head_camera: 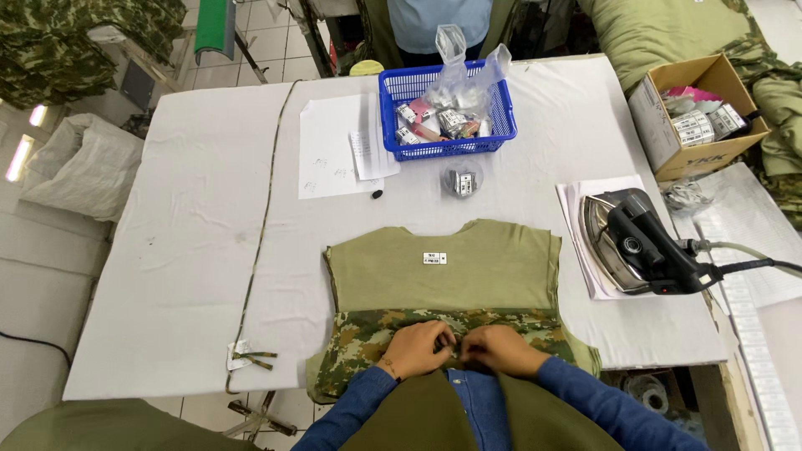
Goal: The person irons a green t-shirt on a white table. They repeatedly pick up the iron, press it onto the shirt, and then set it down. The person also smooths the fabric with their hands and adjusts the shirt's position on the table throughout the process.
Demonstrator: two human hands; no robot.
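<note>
We are pinching the camouflage hem (368, 334) of an olive garment panel (468, 267) lying flat at the near edge of the white padded counter (192, 250), its long axis running left to right across us. Our left hand (418, 349) and right hand (504, 349) are meeting at the hem's middle, fingers curled and gripping the soft woven cloth, both equally near. A small white label (434, 258) is sitting on the panel beyond the hands. Farther out, a steam iron (635, 242) is resting to the right, a blue plastic basket (447, 113) and paper sheets (334, 146) are lying beyond.
</note>
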